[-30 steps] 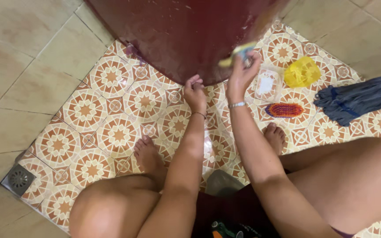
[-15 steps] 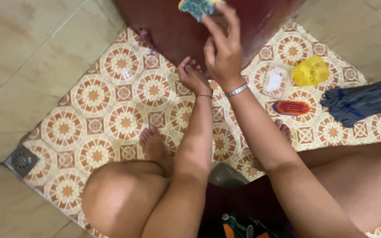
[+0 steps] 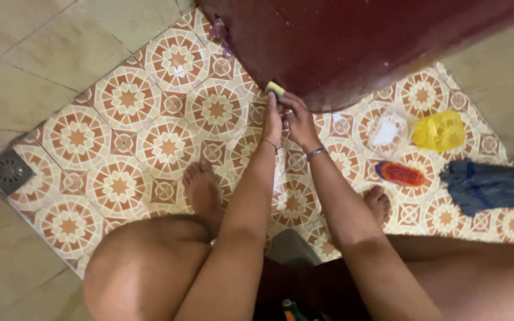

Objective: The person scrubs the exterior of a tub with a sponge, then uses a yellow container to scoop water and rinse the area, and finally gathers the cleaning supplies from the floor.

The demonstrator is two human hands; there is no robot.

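Note:
A big dark red drum (image 3: 352,47) stands on the patterned tile floor in front of me as I squat. A yellow sponge (image 3: 275,89) is pressed against the drum's lower edge. My left hand (image 3: 272,122) and my right hand (image 3: 298,125) are close together just under the drum's rim, and the fingertips of both are closed on the sponge. Each wrist wears a thin bracelet. How much of the sponge each hand grips is hidden by the fingers.
To the right on the floor lie a clear soap dish (image 3: 388,132), a yellow plastic container (image 3: 439,131), an orange scrubbing brush (image 3: 400,174) and a blue-grey mop head (image 3: 492,185). A metal floor drain (image 3: 8,171) is at the left. My bare feet (image 3: 200,190) rest on the tiles.
My right hand has brought the sponge down from high on the drum's side to its lower edge. There it has joined my left hand, and the view has tilted.

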